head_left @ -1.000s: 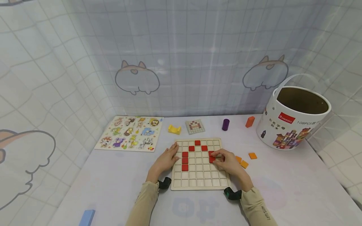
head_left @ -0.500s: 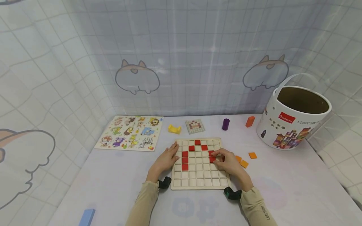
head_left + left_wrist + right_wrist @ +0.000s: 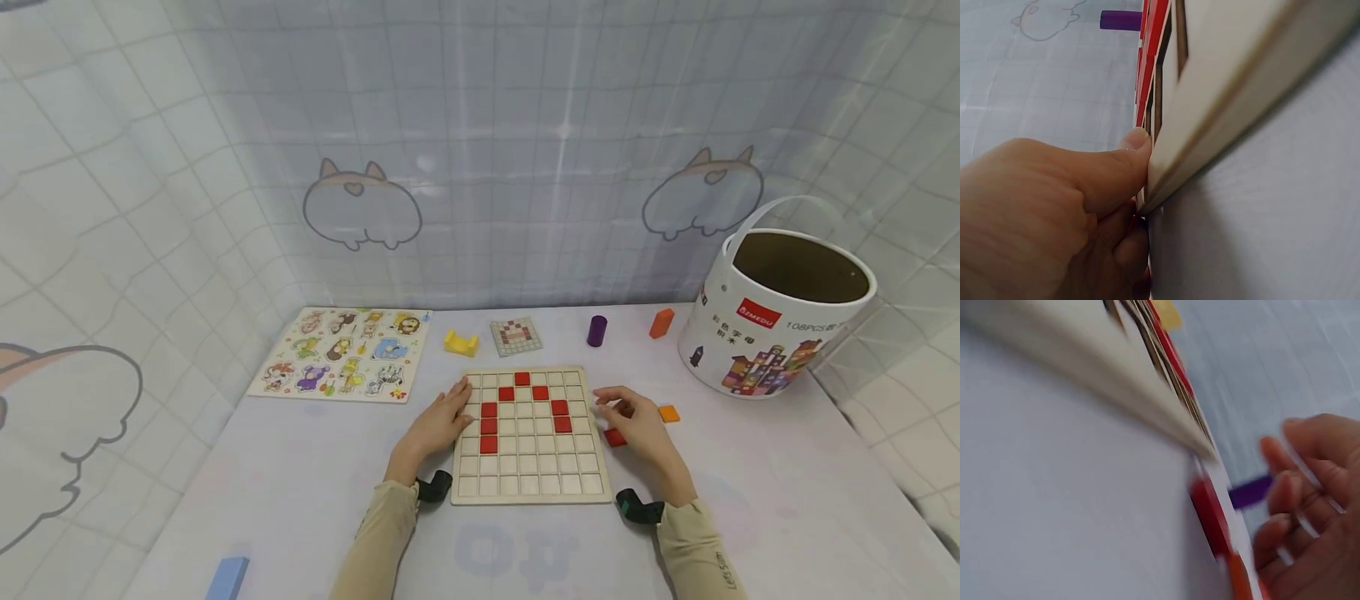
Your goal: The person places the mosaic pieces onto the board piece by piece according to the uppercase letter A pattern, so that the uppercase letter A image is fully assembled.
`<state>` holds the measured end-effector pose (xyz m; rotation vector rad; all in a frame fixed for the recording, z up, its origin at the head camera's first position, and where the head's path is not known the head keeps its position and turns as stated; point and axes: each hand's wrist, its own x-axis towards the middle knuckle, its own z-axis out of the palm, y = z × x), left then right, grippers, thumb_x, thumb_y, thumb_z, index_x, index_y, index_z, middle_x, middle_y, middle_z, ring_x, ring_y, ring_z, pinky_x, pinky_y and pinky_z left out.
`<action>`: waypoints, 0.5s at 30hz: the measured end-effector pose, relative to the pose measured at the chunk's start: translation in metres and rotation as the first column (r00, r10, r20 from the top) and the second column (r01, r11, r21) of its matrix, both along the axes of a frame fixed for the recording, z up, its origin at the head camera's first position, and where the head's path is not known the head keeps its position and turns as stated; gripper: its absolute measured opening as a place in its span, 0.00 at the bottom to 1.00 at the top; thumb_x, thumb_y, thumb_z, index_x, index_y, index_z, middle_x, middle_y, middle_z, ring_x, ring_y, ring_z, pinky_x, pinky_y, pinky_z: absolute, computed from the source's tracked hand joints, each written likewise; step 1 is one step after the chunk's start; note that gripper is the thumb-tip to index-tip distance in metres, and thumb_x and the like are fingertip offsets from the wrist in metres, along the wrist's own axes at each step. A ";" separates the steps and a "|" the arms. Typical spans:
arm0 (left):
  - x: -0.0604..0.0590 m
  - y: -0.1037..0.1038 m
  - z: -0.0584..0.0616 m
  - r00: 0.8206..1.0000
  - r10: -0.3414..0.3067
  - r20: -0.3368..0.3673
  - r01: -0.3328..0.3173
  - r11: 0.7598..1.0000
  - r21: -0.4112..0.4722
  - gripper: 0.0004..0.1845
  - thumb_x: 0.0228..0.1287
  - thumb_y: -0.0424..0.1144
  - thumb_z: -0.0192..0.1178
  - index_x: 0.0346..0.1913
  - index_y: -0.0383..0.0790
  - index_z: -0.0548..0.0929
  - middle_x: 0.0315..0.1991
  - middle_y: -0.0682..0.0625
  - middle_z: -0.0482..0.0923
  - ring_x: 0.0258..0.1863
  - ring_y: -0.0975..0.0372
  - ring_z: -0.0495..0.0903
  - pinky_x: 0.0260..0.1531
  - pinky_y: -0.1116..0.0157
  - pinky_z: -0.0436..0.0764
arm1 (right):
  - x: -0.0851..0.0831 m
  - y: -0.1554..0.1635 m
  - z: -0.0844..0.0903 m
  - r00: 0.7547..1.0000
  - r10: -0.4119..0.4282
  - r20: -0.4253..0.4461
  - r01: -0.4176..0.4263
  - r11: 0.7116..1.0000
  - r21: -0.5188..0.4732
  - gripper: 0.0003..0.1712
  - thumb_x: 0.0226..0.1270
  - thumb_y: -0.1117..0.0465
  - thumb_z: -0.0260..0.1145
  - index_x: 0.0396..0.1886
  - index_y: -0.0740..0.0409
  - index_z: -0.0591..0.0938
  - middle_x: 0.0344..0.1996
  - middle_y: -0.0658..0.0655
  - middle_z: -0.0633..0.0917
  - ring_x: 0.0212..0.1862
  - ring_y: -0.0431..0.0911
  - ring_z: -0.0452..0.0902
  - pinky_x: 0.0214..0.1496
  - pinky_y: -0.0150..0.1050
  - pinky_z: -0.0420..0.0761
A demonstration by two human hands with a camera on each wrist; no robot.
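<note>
An animal puzzle (image 3: 341, 354) lies far left on the desk (image 3: 300, 483). The left hand (image 3: 438, 421), grip relaxed flat, presses the grid board's (image 3: 525, 467) left edge. Right hand (image 3: 637, 421), fingers loosely spread, hovers over a red tile (image 3: 614, 437) beside the board's right edge. Bucket (image 3: 772, 321) reads "108PCS".

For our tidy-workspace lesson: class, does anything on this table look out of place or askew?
Nothing is spilled or damaged. The grid board lies flat, red tiles seated in its cells. Loose pieces are scattered, though: a red tile beside the right hand, an orange tile, and a blue block alone near the front edge.
</note>
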<state>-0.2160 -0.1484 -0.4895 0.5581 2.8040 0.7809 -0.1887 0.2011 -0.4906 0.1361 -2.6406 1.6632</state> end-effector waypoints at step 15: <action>-0.001 -0.002 -0.001 1.000 -0.010 0.004 0.010 1.000 -0.012 0.32 0.73 0.41 0.51 0.74 0.33 0.57 0.78 0.43 0.48 0.77 0.52 0.52 0.78 0.52 0.50 | 0.014 0.041 -0.005 0.999 -0.039 0.004 0.039 0.998 0.046 0.15 0.69 0.59 0.62 0.51 0.61 0.82 0.41 0.63 0.85 0.31 0.36 0.71 0.27 0.27 0.73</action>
